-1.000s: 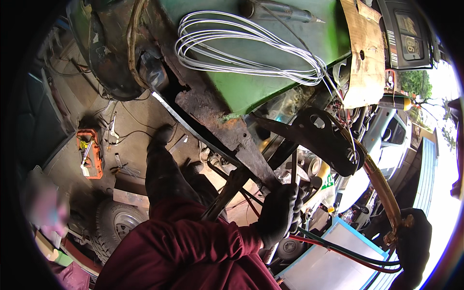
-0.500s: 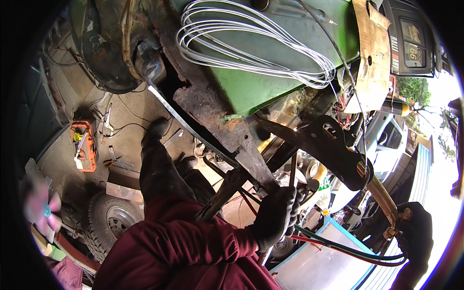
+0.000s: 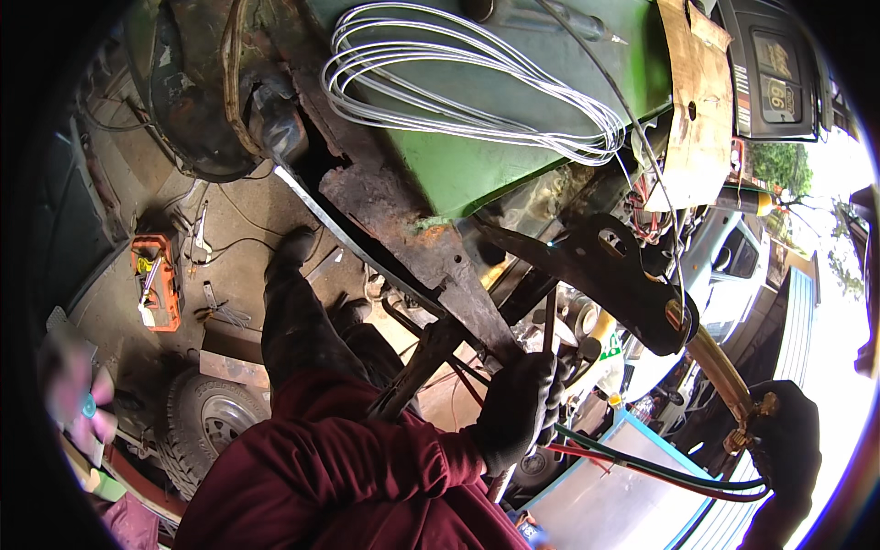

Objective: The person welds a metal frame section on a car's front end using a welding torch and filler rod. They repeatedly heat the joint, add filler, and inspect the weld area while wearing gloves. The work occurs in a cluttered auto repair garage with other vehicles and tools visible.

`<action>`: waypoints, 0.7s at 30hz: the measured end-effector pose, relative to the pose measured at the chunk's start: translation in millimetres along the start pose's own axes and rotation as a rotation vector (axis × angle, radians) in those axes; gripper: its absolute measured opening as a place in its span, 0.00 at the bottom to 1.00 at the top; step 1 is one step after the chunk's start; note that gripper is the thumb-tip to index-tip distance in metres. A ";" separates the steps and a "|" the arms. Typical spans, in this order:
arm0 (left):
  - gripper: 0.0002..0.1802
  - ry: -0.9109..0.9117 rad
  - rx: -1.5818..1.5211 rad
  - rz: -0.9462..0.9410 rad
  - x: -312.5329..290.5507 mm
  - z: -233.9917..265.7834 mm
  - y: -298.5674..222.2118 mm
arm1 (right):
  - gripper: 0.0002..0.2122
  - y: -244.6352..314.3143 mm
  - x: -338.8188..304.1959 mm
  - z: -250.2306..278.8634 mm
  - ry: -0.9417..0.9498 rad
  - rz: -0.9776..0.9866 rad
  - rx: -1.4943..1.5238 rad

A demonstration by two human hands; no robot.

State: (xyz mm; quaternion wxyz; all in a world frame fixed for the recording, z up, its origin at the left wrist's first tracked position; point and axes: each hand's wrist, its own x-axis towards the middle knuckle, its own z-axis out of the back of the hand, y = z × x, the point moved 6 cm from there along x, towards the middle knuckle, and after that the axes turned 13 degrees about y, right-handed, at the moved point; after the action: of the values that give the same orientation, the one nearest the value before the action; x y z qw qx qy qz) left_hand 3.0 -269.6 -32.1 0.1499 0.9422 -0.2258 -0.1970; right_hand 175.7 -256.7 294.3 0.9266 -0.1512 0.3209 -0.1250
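Note:
My right hand, in a dark glove, is closed around the valve end of a brass gas torch. Its front part goes out of sight behind a black metal bracket with an oblong hole. Red and green hoses curve from the torch end toward my other hand. My left hand, also gloved, is wrapped around a thin dark rod that sticks up out of the fist. It rests beside the lower end of a rusty metal frame piece.
Coiled silvery wire lies on a green panel. Cardboard hangs at the upper right. On the floor are an orange tool tray, pliers and a wheel. A blue-edged pale panel stands below the hoses.
The view has shifted slightly, so the wire coil, green panel and bracket sit a little further left. Both hands keep their grips and have barely moved.

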 end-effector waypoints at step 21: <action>0.15 0.006 0.004 -0.029 0.7 1.5 0.4 | 0.18 6.8 -0.3 2.6 -0.016 0.064 0.042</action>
State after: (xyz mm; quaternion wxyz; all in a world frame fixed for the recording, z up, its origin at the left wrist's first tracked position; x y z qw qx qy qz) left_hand 2.8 -270.6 -33.6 0.1460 0.9463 -0.2118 -0.1958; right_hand 178.0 -249.8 294.0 0.9355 -0.1224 0.3157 -0.1008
